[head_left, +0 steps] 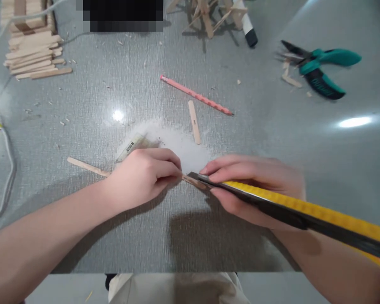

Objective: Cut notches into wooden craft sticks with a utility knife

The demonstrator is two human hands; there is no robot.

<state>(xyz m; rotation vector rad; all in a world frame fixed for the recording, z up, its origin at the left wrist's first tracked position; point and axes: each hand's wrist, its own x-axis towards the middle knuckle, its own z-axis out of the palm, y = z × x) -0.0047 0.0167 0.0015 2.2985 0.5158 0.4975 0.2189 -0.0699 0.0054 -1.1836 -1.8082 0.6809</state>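
My left hand (145, 173) pinches a wooden craft stick (194, 182), whose free end sticks out to the right from between the fingers. In my right hand (250, 181) is a yellow and black utility knife (291, 202), gripped near its front. Its blade tip touches or lies just over the stick, close to my left fingertips. Another craft stick (85, 166) reaches out to the left from under my left wrist. Beyond that hand lies a small clear piece with printed marks (129, 146), partly covered. A short marked stick (194, 122) rests above the hands.
A pink pencil (196, 95) lies mid-table. Teal-handled pliers (323, 69) are at the right, by wood scraps. Stacked craft sticks (34, 55) stand far left, a stick structure (205, 14) with a black-tipped white marker (248, 29) at the back. A pale cable (11, 169) runs along the left.
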